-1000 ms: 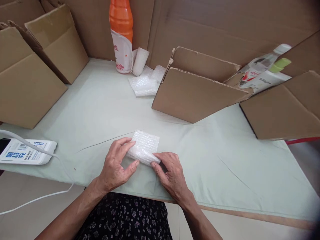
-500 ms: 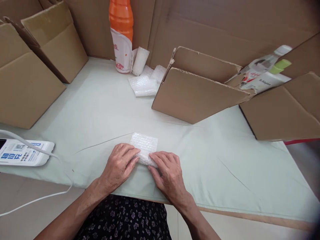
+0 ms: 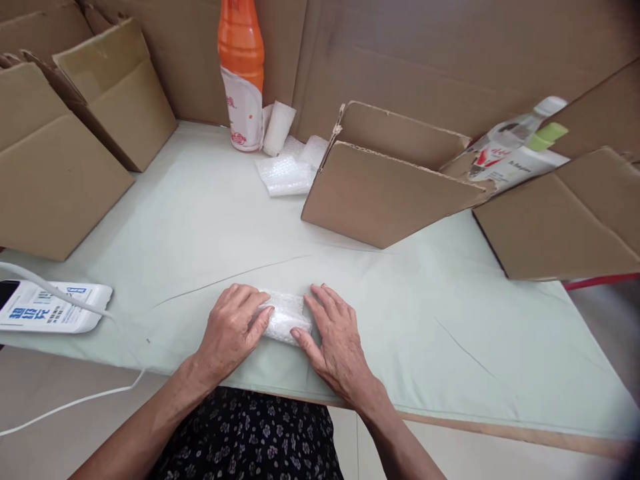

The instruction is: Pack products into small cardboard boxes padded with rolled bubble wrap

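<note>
A small bundle of clear bubble wrap (image 3: 285, 319) lies rolled up on the pale green table cover (image 3: 200, 220), near the front edge. My left hand (image 3: 231, 333) presses on its left end, fingers bent over it. My right hand (image 3: 334, 337) rests on its right end, fingers curled round the roll. Only a short strip of the wrap shows between the two hands. What is inside the roll is hidden.
Open cardboard boxes stand at the left (image 3: 55, 147) and right (image 3: 390, 180), the right ones holding bottles (image 3: 505, 150). An orange bottle (image 3: 243, 73) and loose bubble-wrap pieces (image 3: 285, 170) sit at the back. A white power strip (image 3: 47, 307) with cable lies at the left edge.
The flat sheet of bubble wrap has been rolled forward into a short bundle. Both hands moved away from me over it and now cover most of it.
</note>
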The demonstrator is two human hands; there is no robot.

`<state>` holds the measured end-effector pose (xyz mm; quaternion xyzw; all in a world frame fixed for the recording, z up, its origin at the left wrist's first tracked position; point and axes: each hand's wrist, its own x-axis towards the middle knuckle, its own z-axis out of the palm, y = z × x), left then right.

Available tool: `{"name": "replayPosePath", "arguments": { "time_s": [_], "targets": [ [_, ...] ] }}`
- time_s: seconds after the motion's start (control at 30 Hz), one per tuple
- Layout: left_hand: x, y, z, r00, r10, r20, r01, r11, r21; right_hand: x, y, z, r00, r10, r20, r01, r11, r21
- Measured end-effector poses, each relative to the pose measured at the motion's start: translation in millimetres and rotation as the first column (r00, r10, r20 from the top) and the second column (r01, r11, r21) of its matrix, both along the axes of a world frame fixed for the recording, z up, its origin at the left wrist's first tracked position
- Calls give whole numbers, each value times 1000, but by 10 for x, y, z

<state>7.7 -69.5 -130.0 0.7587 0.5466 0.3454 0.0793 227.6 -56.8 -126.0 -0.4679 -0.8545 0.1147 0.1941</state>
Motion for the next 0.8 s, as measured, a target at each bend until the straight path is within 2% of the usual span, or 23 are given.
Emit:
{"name": "replayPosePath", "arguments": {
  "time_s": [0.1,0.23,0.33,0.43,0.6,0.8],
  "targets": [
    [-30,7,-47,998,68,-13,-68,998,-5,-35,2,-16,1000,19,-12,-20,999,-48],
    [-75,-28,-61,1000,24,16,-23,997,-69,-65,-47,-13,980,43,-193,-62,994,-92],
    [-64,-60,-24,996,14,89,-4,994,-105,-65,-89,-14,945,1,-326,-65,981,-185],
    [-3,-72,32,983,-5,183,30,991,-131,-51,-123,-15,912,-51,-406,-60,964,-257],
    [160,-43,97,962,-78,262,110,988,-111,30,-158,46,893,-67,-444,-70,956,-284],
    [350,31,63,948,-118,297,155,982,-105,268,-217,119,851,-62,-522,-140,930,-339]
  ]
}}
